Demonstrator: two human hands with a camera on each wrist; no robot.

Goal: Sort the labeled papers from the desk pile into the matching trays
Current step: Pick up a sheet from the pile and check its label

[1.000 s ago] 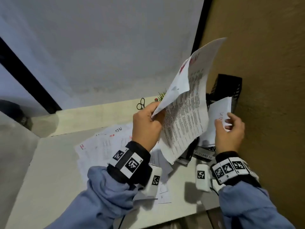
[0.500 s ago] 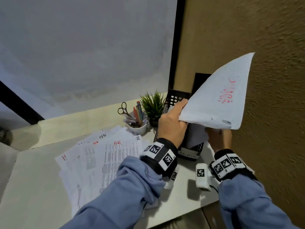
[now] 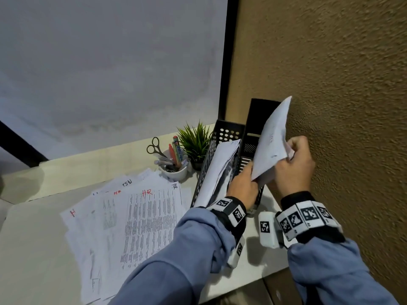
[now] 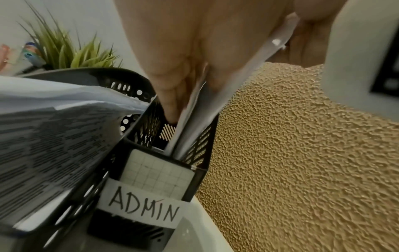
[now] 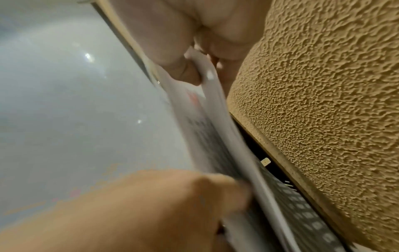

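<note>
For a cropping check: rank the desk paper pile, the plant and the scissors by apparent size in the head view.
1. Paper pile, by far the largest.
2. Plant.
3. Scissors, smallest; partly sunk in the cup, so only roughly ranked.

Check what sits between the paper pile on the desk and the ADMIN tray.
Head view: another black tray, stuffed with papers, stands between the paper pile and the ADMIN tray. The left wrist view shows it directly beside the ADMIN tray.
</note>
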